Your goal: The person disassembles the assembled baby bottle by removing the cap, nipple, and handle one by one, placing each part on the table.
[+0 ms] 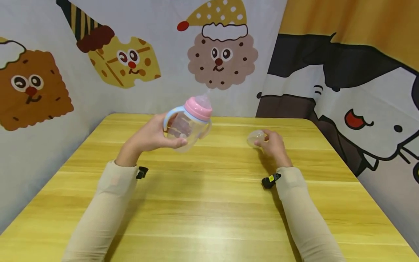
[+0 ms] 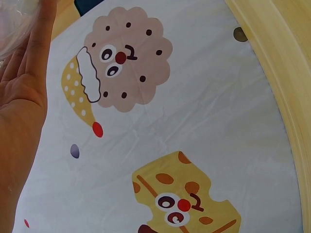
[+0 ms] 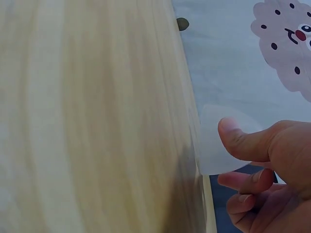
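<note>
In the head view a clear baby bottle (image 1: 186, 127) with a pink collar, a pale teat and light blue handles is held tilted above the table by the left hand (image 1: 152, 135), thumb across its lower side. The right hand (image 1: 273, 145) pinches a translucent dome-shaped cap (image 1: 255, 138) over the table's right side. In the right wrist view the thumb of the right hand (image 3: 277, 170) presses on the cap (image 3: 218, 150). At the left wrist view's edge, the left hand (image 2: 22, 92) touches the bottle (image 2: 14, 24), which is mostly cut off.
A wood-grain table (image 1: 209, 207) spreads under both forearms. Behind it hangs a white curtain (image 1: 173, 47) with cartoon biscuit and cheese prints; at the right is a cloth (image 1: 360, 91) with a cartoon animal. Dark camera mounts sit on both wrists.
</note>
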{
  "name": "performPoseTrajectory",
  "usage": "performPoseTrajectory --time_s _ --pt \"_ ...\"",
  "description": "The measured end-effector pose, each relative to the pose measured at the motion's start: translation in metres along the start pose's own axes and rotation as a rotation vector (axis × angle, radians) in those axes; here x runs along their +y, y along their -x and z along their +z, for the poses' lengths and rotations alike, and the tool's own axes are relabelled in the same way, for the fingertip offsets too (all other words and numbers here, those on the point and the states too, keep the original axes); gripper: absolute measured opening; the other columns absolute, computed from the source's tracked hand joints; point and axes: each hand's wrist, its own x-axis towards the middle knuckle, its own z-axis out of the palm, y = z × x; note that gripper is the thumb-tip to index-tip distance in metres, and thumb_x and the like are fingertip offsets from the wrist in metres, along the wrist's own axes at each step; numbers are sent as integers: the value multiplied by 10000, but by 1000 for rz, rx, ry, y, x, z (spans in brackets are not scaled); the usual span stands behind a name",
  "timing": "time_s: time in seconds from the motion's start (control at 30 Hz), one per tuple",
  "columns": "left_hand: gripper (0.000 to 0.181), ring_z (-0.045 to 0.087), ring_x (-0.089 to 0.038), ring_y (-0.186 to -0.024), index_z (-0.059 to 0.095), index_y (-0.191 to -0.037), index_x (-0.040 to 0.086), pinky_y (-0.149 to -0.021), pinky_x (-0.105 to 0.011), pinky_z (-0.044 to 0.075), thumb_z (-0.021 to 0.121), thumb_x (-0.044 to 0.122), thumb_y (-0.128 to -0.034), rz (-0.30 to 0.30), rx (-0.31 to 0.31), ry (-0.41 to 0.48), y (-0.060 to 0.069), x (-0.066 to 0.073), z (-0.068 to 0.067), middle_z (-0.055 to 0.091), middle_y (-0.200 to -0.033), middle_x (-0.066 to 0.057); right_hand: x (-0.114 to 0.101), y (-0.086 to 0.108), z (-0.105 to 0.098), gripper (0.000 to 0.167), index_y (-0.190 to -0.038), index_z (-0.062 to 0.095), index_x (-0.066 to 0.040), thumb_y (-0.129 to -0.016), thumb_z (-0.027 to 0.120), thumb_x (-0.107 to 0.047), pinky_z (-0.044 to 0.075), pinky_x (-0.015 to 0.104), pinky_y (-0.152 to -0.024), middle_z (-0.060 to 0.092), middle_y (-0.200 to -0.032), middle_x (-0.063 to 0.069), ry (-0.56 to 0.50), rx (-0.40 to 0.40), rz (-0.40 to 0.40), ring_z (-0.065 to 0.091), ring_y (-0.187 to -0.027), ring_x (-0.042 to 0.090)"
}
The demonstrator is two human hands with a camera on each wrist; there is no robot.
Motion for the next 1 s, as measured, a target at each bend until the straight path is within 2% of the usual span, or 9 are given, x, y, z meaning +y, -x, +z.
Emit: performPoseTrajectory --time_s 0.13,0.23,0.37,0.53,0.67,0.8,1.0 --pt "589 694 -240 -1073 596 -1371 31 -911 -421 606 864 78 -849 15 -16 18 -4 0 2 721 -1193 -99 3 2 -4 702 -1629 338 16 -1058 679 -208 490 574 -991 512 -1381 392 11 -16 -14 542 -1221 492" --pt "596 701 -249 -1076 588 -1384 23 -906 -441 612 861 83 -858 29 -36 36 -6 0 5 724 -1190 -114 6 3 -5 698 -1651 281 -6 -1078 635 -194 423 627 -1103 442 -1448 422 41 -31 -19 471 -1326 546" --pt "600 704 -254 -1081 584 -1392 39 -902 -451 615 859 76 -860 27 -43 49 -7 -1 6 726 -1193 -113 8 4 -7 689 -1657 245 -1 -1094 596 -187 348 659 -1173 404 -1484 440 69 -47 -24 413 -1381 579" --pt "616 700 -253 -1081 586 -1386 31 -915 -528 600 866 57 -838 -2 -27 38 -4 -1 6 723 -1199 -108 5 5 -8 717 -1666 219 -14 -1090 596 -212 365 650 -1163 432 -1457 424 63 -71 -23 450 -1347 557" --pt "653 688 -254 -1089 568 -1415 14 -927 -509 597 869 67 -838 -12 -23 20 -3 -1 6 715 -1215 -112 3 7 -13 849 -1688 77 -44 -1074 630 -239 390 634 -1157 392 -1516 433 30 -106 8 436 -1398 547" --pt "663 685 -255 -1087 562 -1424 12 -927 -507 597 870 78 -840 -18 -21 12 -2 1 5 712 -1217 -117 -1 9 -21 957 -1691 -41 -68 -1066 654 -272 337 636 -1204 332 -1585 427 -9 -134 50 368 -1474 544" --pt "632 689 -257 -1108 562 -1436 60 -937 -497 595 849 98 -874 -21 -32 21 -2 -1 3 702 -1246 -176 -12 9 -35 935 -1699 -39 -101 -1075 637 -273 359 652 -1180 321 -1603 411 -21 -110 30 353 -1475 558"
